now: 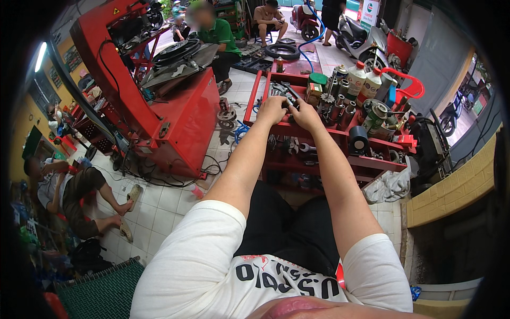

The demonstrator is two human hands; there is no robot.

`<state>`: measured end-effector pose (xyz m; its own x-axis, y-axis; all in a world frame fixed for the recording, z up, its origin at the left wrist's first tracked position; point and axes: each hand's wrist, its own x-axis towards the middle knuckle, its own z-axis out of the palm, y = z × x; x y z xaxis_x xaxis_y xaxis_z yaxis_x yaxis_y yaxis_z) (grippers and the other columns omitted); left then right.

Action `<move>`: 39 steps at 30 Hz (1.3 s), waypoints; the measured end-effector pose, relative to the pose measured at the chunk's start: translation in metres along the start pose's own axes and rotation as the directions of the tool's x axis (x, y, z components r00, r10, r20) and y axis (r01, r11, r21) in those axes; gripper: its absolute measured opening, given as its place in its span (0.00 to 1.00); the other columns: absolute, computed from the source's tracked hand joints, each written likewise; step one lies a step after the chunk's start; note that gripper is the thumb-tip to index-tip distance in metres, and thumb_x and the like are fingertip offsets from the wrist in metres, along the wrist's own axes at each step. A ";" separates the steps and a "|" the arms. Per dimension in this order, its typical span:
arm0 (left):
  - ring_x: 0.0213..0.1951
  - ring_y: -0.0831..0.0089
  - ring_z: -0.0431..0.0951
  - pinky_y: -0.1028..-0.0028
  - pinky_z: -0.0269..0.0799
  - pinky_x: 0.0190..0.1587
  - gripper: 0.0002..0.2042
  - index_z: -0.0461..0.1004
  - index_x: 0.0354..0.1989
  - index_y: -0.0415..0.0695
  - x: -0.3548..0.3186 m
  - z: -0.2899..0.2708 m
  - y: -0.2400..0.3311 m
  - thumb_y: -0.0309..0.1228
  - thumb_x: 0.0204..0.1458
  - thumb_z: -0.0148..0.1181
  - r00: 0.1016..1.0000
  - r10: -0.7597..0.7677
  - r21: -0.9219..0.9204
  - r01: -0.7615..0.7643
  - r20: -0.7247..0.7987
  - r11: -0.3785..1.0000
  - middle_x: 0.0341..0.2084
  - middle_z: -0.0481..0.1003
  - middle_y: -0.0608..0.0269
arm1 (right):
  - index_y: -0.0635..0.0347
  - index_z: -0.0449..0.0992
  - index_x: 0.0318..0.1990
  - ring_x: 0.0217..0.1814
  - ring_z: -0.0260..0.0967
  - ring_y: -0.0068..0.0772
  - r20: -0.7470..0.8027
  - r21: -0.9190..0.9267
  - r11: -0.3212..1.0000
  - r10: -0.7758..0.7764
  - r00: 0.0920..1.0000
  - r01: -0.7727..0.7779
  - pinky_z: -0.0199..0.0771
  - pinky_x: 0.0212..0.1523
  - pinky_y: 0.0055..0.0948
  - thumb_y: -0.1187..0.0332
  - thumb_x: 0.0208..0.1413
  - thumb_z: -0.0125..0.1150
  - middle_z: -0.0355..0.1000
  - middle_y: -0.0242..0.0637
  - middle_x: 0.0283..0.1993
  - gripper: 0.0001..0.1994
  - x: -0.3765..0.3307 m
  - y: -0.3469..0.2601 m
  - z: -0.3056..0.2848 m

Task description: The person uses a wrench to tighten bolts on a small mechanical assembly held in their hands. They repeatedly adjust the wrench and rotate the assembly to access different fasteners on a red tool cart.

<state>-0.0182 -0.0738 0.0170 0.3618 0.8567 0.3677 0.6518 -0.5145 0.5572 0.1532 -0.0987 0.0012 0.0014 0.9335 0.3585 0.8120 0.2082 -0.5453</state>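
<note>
My left hand [272,110] and my right hand [306,114] are close together over the top tray of a red tool cart [257,97]. Fingers of both are curled inward around something small and dark, which they largely hide; I cannot make out its kind. Just beyond them, metal hand tools [287,87] lie in the tray. To the right of my right hand stand metal cylinders [336,110], a green-lidded container [317,78] and white bottles with red caps [356,80]. Below my hands, wrenches [294,145] fill a lower drawer.
A red tyre-changing machine [183,135] with a wheel [175,52] on it stands left. Beyond it crouches a person in green [218,34]; another person [79,194] sits at left. Cables [159,183] cross the floor. A red chair [410,82] stands right of the cart.
</note>
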 end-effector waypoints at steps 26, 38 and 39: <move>0.46 0.53 0.79 0.59 0.74 0.49 0.11 0.80 0.40 0.46 0.001 0.002 -0.002 0.30 0.48 0.68 1.000 0.006 -0.030 -0.007 -0.014 1.000 0.40 0.80 0.53 | 0.63 0.74 0.48 0.50 0.73 0.64 0.054 0.051 0.998 -0.040 0.998 0.037 0.72 0.49 0.51 0.59 0.64 0.54 0.76 0.60 0.43 0.16 -0.006 -0.010 -0.010; 0.47 0.51 0.78 0.57 0.74 0.50 0.11 0.79 0.39 0.44 0.004 0.006 -0.006 0.29 0.47 0.67 0.996 0.067 -0.034 -0.069 -0.050 0.997 0.41 0.79 0.52 | 0.60 0.77 0.53 0.49 0.75 0.60 0.082 0.089 0.996 -0.027 0.996 0.019 0.73 0.49 0.46 0.57 0.65 0.53 0.77 0.59 0.44 0.18 0.000 0.002 -0.003; 0.47 0.51 0.78 0.57 0.74 0.50 0.11 0.79 0.39 0.44 0.004 0.006 -0.009 0.29 0.47 0.67 0.996 0.067 -0.035 -0.069 -0.055 0.997 0.41 0.79 0.52 | 0.61 0.77 0.53 0.49 0.75 0.60 0.086 0.098 0.995 -0.025 0.996 0.017 0.73 0.49 0.46 0.57 0.65 0.53 0.77 0.59 0.44 0.18 0.000 0.000 -0.003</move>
<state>-0.0180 -0.0654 0.0090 0.3674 0.8168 0.4449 0.6014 -0.5735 0.5563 0.1545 -0.0992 0.0038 -0.0692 0.9495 0.3061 0.7506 0.2517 -0.6110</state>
